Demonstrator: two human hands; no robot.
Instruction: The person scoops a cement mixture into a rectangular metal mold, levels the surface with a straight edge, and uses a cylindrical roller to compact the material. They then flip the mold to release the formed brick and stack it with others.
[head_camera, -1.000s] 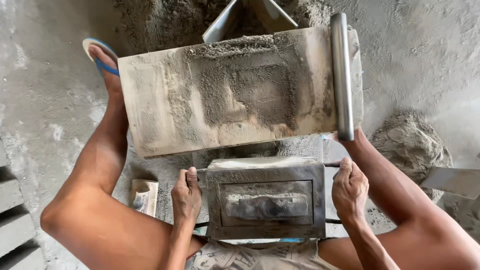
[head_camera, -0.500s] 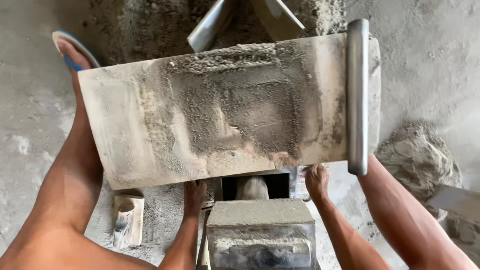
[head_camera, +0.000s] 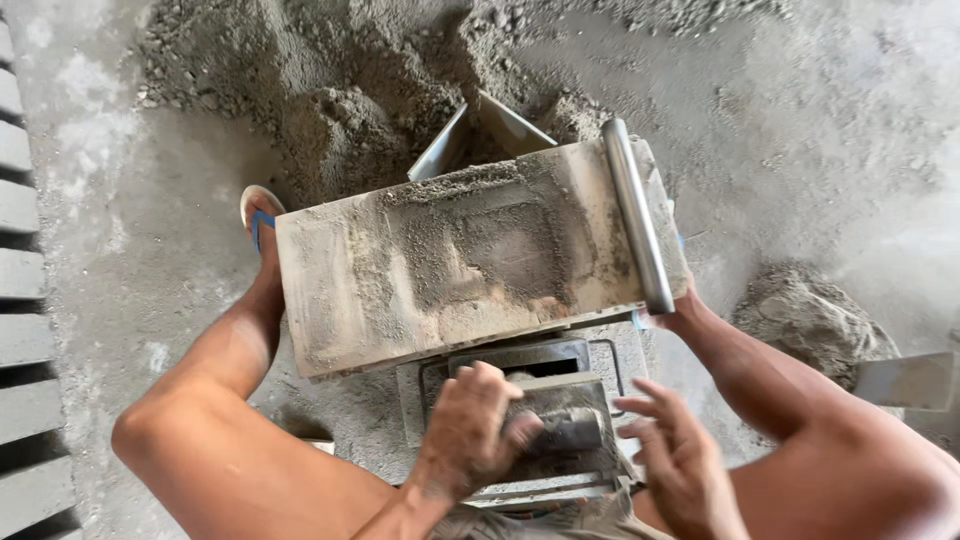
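We see the grey, mortar-caked metal block mould (head_camera: 560, 440) standing on the dusty floor between our knees, its rectangular frame open at the top, with a dark horizontal grip bar (head_camera: 568, 432) crossing a plate that sits in the opening. Its broad hinged lid (head_camera: 450, 265), a flat rectangular plate crusted with cement and carrying a smooth steel tube handle (head_camera: 637, 215) along its right edge, is swung up and tilted away from us above the mould's far side.

A block-making yard: sand heap (head_camera: 350, 90), metal mould (head_camera: 470, 260), cast blocks (head_camera: 20, 270).
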